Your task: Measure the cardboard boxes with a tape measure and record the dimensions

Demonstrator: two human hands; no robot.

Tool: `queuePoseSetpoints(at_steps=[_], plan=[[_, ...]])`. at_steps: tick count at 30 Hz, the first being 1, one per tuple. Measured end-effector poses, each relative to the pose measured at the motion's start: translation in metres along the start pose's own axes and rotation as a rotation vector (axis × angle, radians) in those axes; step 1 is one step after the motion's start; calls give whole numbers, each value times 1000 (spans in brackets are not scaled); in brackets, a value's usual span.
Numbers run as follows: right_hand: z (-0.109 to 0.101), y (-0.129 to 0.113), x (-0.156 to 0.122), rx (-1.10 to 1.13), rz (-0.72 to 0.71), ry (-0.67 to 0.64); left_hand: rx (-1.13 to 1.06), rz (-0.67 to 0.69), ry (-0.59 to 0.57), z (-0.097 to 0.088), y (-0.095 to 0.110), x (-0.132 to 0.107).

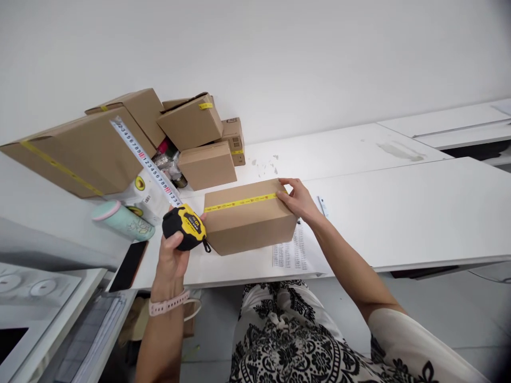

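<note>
My left hand [174, 256] is closed around a black and yellow tape measure [190, 226]. Its white numbered blade [146, 162] sticks out up and to the left, in front of the stacked boxes. In the middle of the table, a brown cardboard box [251, 229] sealed with yellow printed tape sits just right of the tape measure. My right hand [297, 199] grips this box at its far right corner, thumb on the top near the tape strip. A printed sheet [291, 250] lies partly under the box.
Several cardboard boxes [207, 166] are piled against the wall at the back left. A mint tumbler [123, 219] lies near a dark phone-like slab [130, 264] at the left edge. A small pale blue item [323, 206] is right of my hand. The white table [399, 213] stretches right.
</note>
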State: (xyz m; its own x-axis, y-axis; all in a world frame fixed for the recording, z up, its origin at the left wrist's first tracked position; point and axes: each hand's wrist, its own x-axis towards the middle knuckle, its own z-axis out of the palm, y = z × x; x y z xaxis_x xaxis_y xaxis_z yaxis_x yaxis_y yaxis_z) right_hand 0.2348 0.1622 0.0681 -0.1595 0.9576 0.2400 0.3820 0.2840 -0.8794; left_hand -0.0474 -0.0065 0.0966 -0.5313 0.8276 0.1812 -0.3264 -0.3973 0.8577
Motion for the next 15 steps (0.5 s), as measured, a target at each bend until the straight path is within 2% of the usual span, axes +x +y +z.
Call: queuePoseSetpoints(at_steps=[3,5,7,9,11,15], plan=[[5,9,8,-44,6,-16,10,-73,5,14,3,-22],[3,11,15,-53,-42,0,-13,-161,-61,20,4,-49],[-2,7,25,-14,-106,29,-55,-333,-193,23,4,-81],[-5,-1,37,53,-170,29,-93,-587,-325,27,1,-112],[-4,-9,49,103,-212,-27,-135,-763,-382,33,-4,-136],[12,-19,70,132,-224,-223,-198,-858,-376,48,-16,-156]])
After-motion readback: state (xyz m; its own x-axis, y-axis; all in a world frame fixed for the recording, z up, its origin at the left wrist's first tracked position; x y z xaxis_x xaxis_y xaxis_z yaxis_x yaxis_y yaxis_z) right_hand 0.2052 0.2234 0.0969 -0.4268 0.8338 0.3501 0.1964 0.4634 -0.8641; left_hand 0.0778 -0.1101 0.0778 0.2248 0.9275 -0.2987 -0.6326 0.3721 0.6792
